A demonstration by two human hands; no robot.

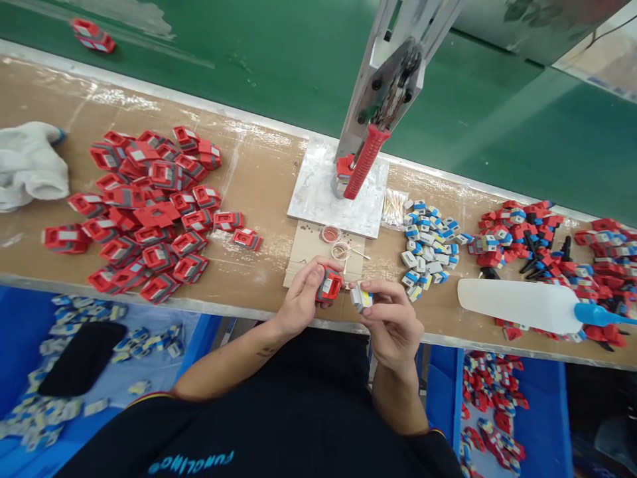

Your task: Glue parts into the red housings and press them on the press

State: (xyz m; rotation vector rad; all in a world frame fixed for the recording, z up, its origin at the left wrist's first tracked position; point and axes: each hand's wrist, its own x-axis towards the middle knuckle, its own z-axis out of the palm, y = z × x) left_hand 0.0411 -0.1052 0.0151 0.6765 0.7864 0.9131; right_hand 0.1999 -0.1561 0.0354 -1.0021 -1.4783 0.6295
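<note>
My left hand is closed around a red and grey plastic toy part near the table's front edge. Close beside it, my right hand pinches a small white, blue and yellow plastic piece; the two parts are apart. Just beyond my hands, two small round cups sit on a piece of cardboard, with a cotton swab by them. A hand press with a red handle stands behind, on a metal plate. A red part is under the press.
Many red and grey parts are heaped at left, near a white cloth. White and blue pieces, cotton swabs, red assemblies and a white bottle lie at right. Blue bins stand below the table.
</note>
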